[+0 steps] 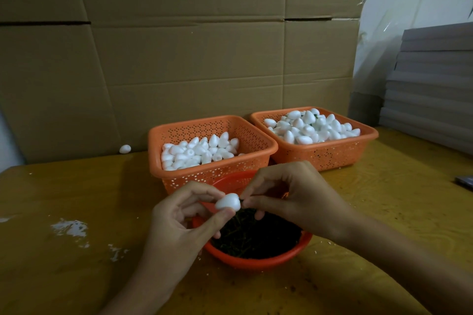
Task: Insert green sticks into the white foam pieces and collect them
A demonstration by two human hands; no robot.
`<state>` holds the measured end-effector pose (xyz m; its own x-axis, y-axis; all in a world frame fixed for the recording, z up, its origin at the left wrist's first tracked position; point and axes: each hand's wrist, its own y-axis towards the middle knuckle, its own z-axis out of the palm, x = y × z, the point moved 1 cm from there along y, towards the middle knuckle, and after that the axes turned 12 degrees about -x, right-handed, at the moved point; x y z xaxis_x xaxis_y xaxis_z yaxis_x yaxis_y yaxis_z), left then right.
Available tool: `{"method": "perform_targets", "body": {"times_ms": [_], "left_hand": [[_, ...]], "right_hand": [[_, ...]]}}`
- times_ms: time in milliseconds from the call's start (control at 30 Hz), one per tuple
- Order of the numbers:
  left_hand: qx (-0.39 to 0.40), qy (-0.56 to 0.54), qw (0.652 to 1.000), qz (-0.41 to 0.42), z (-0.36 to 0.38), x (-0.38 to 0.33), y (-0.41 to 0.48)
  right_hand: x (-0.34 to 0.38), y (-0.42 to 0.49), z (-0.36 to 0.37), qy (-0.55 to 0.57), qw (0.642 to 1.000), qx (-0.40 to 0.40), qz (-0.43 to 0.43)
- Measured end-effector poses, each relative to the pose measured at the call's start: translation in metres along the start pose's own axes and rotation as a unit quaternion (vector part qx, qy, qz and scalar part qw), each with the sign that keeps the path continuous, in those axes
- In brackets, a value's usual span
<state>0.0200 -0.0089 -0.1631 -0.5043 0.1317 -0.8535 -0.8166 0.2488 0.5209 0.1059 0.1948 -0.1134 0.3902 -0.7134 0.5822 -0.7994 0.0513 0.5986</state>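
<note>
My left hand [179, 222] pinches a white egg-shaped foam piece [227, 201] between thumb and fingers, above the near bowl. My right hand [289, 194] pinches a small dark green stick [242, 199] at the foam piece's right end; the stick is mostly hidden by my fingertips. Below both hands sits a round orange bowl [256, 261] full of dark green sticks [256, 235]. Behind it, the left orange basket [215, 171] holds plain foam pieces. The right orange basket [330, 153] is heaped with foam pieces, some showing green.
One stray foam piece [125, 149] lies on the yellow table [76, 212] by the cardboard wall [179, 59]. White crumbs and scuffs [70, 227] mark the table at left. Grey stacked boards [432, 84] stand at the right; a dark flat object [464, 181] lies at the right edge.
</note>
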Motion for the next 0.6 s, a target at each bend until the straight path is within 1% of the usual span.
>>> {"method": "perform_targets", "body": {"times_ms": [100, 200, 333, 400, 500, 600], "left_hand": [[0.004, 0.016, 1.000, 0.017, 0.000, -0.002, 0.000], [0.002, 0.021, 1.000, 0.017, -0.003, 0.000, 0.000], [0.004, 0.020, 1.000, 0.011, -0.002, 0.002, -0.003], [0.010, 0.023, 1.000, 0.017, 0.001, 0.002, -0.004], [0.013, 0.046, 0.998, 0.044, 0.002, 0.002, -0.005], [0.023, 0.079, 0.994, 0.078, 0.004, 0.003, -0.008]], "right_hand": [[0.003, -0.002, 0.004, -0.039, 0.998, -0.016, -0.047], [0.005, -0.003, 0.004, -0.061, 0.995, -0.024, -0.069], [0.005, -0.004, 0.003, -0.053, 0.997, -0.013, -0.058], [0.005, -0.003, 0.003, -0.055, 0.997, -0.021, -0.050], [0.000, 0.005, -0.009, -0.034, 0.996, -0.081, 0.000], [-0.016, 0.024, -0.045, 0.023, 0.978, -0.200, 0.060]]}}
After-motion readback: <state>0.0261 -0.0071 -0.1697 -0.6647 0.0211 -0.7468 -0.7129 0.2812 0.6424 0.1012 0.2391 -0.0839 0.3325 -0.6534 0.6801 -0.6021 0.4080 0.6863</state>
